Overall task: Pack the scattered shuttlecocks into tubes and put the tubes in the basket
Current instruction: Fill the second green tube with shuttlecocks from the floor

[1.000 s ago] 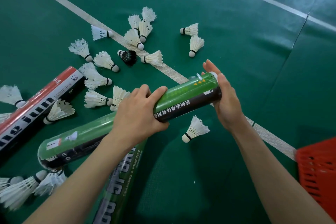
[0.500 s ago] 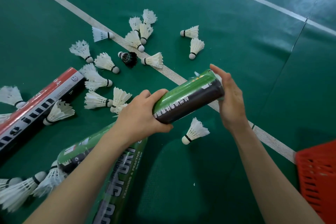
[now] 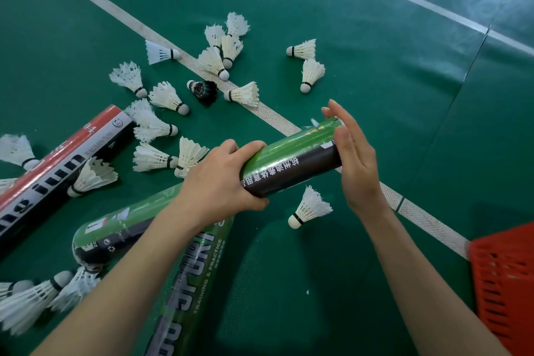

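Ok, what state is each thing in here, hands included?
Held green tube: gripped mid-length, far end against a palm.
Left hand: curled round the held green tube.
Right hand: fingers straight, palm on the tube's far end.
Red tube: lying on the floor.
Second green tube: lying under the left forearm.
White shuttlecocks: scattered loose on the floor.
Black shuttlecock: lying on its side.
Basket: partly in view, contents hidden.

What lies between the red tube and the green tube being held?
In the head view, white shuttlecocks lie there: one against the red tube, two beside the left hand gripping the green tube.
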{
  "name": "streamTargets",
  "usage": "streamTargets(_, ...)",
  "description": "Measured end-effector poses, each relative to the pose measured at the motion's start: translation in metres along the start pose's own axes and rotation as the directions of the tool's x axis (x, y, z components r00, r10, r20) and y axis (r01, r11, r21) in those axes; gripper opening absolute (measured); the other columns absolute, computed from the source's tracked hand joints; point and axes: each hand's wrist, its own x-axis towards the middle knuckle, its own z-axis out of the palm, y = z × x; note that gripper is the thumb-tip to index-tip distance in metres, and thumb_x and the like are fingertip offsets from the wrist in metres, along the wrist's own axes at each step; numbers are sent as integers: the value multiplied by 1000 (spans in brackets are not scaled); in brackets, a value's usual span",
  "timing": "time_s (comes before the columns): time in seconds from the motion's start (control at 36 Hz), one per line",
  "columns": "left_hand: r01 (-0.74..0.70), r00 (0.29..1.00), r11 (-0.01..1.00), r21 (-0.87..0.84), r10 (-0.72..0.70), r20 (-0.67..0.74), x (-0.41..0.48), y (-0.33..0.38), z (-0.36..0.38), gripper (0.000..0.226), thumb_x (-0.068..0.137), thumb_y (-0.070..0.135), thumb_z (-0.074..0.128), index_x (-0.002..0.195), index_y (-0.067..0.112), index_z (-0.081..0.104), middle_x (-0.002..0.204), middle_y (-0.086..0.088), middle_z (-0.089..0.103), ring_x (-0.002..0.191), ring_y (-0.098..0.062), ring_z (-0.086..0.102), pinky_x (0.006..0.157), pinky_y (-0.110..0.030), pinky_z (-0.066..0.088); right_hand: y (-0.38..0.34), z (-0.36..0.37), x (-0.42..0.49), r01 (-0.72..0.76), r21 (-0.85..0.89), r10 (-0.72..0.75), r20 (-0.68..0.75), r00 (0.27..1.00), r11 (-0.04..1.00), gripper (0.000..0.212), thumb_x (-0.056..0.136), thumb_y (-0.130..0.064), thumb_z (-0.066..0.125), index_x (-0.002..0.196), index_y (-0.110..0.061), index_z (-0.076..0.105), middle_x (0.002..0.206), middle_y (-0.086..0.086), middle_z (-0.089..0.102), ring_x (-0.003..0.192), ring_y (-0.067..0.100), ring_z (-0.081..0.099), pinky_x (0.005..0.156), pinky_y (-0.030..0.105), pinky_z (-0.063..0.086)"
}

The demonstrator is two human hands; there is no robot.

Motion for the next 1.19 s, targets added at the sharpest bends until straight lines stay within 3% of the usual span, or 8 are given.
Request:
streamTargets(0.11, -6, 999, 1000, 14, 6, -37, 0, 1, -1, 85, 61, 53, 77, 134, 48, 35, 97, 9, 41, 92, -11, 42, 71, -27, 35, -4, 3, 1, 23, 0, -23, -30, 999, 1000, 38, 98, -23, 46, 135, -17, 51, 132, -2, 58, 121, 4, 53, 96, 14, 40)
streamTargets(0.33, 0, 998, 998, 64, 4, -62, -3, 2, -4, 87, 61, 54, 77, 137, 44, 35, 97, 7, 41, 94, -12, 43, 74, -28, 36, -5, 11, -2, 28, 40, -24, -108, 994, 999, 33, 101, -18, 39, 129, -20, 55, 127, 0, 62, 122, 12, 54, 109, 36, 38)
streamTargets(0.67, 4, 998, 996, 89, 1, -56, -8, 9, 5, 87, 63, 55, 74, 139, 41, 33, 99, 7, 41, 96, -12, 41, 73, -28, 36, 6, 9, -3, -3, 12, 5, -175, 985, 1000, 37, 104, -20, 31, 126, -9, 59, 117, 0, 66, 108, 8, 60, 92, 19, 45)
streamTargets(0.78, 24, 1000, 990, 139, -22, -17, -3, 11, 6, 90, 63, 58, 74, 141, 40, 31, 102, 5, 42, 103, -15, 44, 80, -32, 43, 17, 11, -1, -85, 28, 88, -189, 978, 996, 37, 105, -20, 30, 124, -12, 61, 115, -2, 67, 101, 6, 61, 87, 17, 45)
streamTargets(0.89, 104, 992, 985, 135, -113, 55, 2, 13, 8, 97, 60, 66, 73, 141, 38, 29, 107, 3, 45, 107, -19, 47, 82, -33, 43, 21, 12, 16, -226, -11, 223, -112, 968, 974, 35, 104, -31, 34, 123, -23, 63, 119, -10, 65, 108, 4, 59, 93, 18, 42)
streamTargets(1.0, 184, 971, 979, 91, -195, 139, 8, 16, 14, 104, 57, 74, 70, 142, 33, 27, 113, -1, 48, 110, -24, 50, 88, -36, 43, 26, 21, 30, -397, 197, 431, -180, 884, 896, 51, 91, -51, 53, 135, -27, 47, 136, -1, 55, 124, 12, 52, 108, 35, 39)
streamTargets(1.08, 209, 969, 975, 72, -216, 117, 10, 18, 22, 112, 58, 77, 66, 146, 26, 20, 123, -5, 46, 116, -28, 49, 93, -39, 41, 29, 35, 23, -483, 440, 591, -147, 793, 757, 59, 88, -42, 64, 136, -22, 35, 129, 6, 58, 112, 20, 61, 88, 41, 55)
streamTargets(1.19, 173, 979, 985, 3, -172, 110, 8, 18, 33, 107, 64, 74, 65, 143, 16, 23, 129, -5, 43, 118, -27, 47, 96, -40, 41, 36, 48, 14, -503, 426, 591, -96, 801, 752, 52, 91, -41, 59, 135, -28, 35, 121, 2, 62, 103, 18, 64, 80, 39, 58)
